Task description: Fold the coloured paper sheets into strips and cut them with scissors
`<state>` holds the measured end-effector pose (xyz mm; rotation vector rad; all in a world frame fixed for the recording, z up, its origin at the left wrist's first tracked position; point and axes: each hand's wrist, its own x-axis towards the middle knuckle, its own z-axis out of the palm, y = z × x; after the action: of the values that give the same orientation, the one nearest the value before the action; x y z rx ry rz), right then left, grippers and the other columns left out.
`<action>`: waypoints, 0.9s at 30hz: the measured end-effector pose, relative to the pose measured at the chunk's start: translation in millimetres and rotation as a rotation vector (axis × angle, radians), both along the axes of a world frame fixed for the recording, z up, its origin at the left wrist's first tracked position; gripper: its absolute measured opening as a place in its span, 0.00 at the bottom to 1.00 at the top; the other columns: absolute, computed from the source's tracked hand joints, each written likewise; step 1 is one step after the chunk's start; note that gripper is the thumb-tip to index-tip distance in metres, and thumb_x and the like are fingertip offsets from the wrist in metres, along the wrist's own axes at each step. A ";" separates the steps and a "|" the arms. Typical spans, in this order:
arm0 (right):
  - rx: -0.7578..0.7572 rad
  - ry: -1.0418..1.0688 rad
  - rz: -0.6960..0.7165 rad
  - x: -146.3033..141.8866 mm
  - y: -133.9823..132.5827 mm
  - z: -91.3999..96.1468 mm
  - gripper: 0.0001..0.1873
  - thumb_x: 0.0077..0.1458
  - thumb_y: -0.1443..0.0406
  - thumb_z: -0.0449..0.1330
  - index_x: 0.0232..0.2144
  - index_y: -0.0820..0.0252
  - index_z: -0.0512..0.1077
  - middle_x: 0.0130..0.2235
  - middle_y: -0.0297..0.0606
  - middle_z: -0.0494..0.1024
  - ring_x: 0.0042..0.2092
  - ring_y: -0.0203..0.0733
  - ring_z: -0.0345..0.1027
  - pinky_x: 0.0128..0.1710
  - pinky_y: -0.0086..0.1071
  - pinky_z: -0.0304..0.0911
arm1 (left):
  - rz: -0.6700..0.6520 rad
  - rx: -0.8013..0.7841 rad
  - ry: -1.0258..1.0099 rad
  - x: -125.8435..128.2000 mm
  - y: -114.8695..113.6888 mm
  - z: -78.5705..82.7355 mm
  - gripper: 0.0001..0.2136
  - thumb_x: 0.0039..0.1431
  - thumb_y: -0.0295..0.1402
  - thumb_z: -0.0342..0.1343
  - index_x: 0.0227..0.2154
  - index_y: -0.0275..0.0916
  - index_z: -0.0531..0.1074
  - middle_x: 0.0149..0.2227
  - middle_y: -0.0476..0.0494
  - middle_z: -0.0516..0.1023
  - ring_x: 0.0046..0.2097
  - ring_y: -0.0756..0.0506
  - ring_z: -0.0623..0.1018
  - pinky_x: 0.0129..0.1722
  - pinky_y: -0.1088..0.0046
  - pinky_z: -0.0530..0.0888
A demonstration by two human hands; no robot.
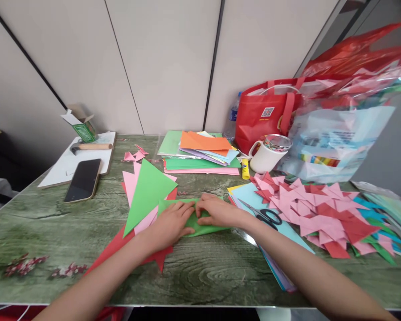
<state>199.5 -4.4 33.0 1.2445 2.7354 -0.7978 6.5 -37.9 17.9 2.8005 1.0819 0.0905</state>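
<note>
A folded sheet of green paper (207,229) lies on the table in front of me. My left hand (173,220) rests on its left part, fingers stretched out and flat. At its middle, my right hand (214,209) has bent fingers pinching the top layer; the fingertips are partly hidden. A green paper triangle (150,191) is just left of my hands, on top of pink paper (129,180) and red paper (113,245) pieces. Right of my right forearm, black-handled scissors (269,217) lie on a stack of light blue paper (292,234).
Folded pink and red paper pieces (314,205) are heaped at the right. Behind stand a white mug (265,156), a glue stick (245,169), a red bag (260,120) and a paper stack (200,165). A phone (83,180) and hammer (93,146) lie left.
</note>
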 end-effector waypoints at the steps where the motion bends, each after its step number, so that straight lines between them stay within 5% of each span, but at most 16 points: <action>1: -0.011 -0.021 0.026 -2.0 -1.5 2.8 0.07 0.52 0.64 0.62 0.34 0.61 0.73 0.38 0.40 0.69 0.44 0.44 0.63 0.46 0.34 0.57 | 0.000 -0.017 -0.019 -0.9 0.0 0.1 0.20 0.58 0.39 0.57 0.49 0.32 0.65 0.56 0.34 0.66 0.53 0.39 0.68 0.51 0.61 0.66; 5: -0.054 -0.064 0.090 -12.8 -10.8 10.2 0.05 0.53 0.64 0.60 0.33 0.59 0.75 0.40 0.40 0.72 0.47 0.44 0.63 0.49 0.36 0.53 | 0.001 -0.066 -0.089 -3.2 1.2 -1.1 0.17 0.57 0.39 0.57 0.46 0.35 0.66 0.55 0.36 0.67 0.52 0.40 0.67 0.50 0.61 0.67; 12: -0.048 -0.152 0.005 -18.1 -28.6 14.7 0.07 0.54 0.66 0.57 0.31 0.58 0.76 0.39 0.41 0.75 0.45 0.48 0.66 0.41 0.35 0.56 | -0.009 -0.083 -0.100 -4.3 1.9 -2.6 0.21 0.54 0.43 0.58 0.45 0.33 0.65 0.54 0.33 0.67 0.52 0.39 0.67 0.49 0.61 0.66; 27: -0.020 -0.377 -0.160 42.4 -42.8 17.5 0.10 0.53 0.70 0.54 0.28 0.58 0.75 0.31 0.41 0.79 0.36 0.44 0.72 0.29 0.29 0.53 | -0.032 -0.053 -0.068 -2.6 5.3 2.9 0.23 0.53 0.45 0.58 0.46 0.36 0.62 0.52 0.35 0.67 0.51 0.38 0.68 0.47 0.60 0.67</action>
<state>241.9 -47.2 50.5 1.4527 2.3481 -0.5306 3.9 -32.6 20.8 2.7454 1.0086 0.1506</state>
